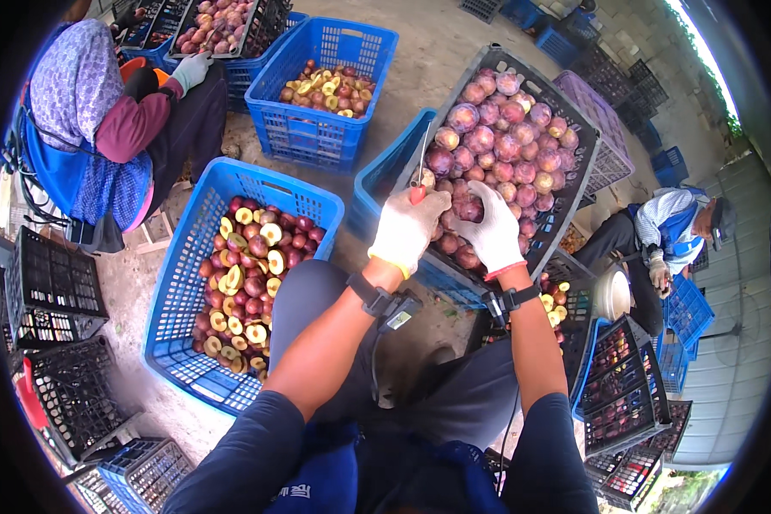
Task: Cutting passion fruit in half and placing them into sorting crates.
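A black crate (567,195) full of reddish-purple plums (507,148) is tilted toward me, just beyond my hands. My left hand (409,224), in a white glove, is closed round the red handle of a knife (418,194). Its thin blade points up and away, over the crate's left edge. My right hand (493,226), gloved too, reaches into the crate's near side. Its thumb and fingers are curved round a plum (468,208) among the others. To the left, a blue basket (170,295) holds whole and cut plums with yellow flesh.
Beneath the black crate is another blue basket (377,184). A further blue basket (308,137) with cut plums stands ahead. Co-workers sit at left (86,128) and right (672,227). Black crates (56,287) are stacked at left, more (623,385) at right, near a white bucket (612,293).
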{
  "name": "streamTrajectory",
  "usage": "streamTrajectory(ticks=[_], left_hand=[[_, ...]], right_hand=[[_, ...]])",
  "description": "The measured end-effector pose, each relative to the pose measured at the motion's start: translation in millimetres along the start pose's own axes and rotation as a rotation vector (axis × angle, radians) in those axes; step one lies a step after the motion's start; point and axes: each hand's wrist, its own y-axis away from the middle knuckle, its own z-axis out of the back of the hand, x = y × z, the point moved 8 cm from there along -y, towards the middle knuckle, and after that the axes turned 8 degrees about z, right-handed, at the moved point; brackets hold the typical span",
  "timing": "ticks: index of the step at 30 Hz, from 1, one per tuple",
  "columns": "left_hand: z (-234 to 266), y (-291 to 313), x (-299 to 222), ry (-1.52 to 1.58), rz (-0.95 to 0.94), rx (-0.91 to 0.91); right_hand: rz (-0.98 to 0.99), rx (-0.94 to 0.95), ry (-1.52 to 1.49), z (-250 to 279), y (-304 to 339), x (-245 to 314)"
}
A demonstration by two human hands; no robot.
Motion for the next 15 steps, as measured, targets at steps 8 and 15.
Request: streamTrajectory(ticks=[8,15], left_hand=[[-39.8,24.2,30.4,-0.215,-0.077,0.22],[-69.9,58.9,58.3,-0.474,-0.075,0.309]], right_hand=[[0.217,-0.125,0.021,84.9,61.9,49.3],[0.105,-0.041,-0.03,95.5,117.6,41.0]])
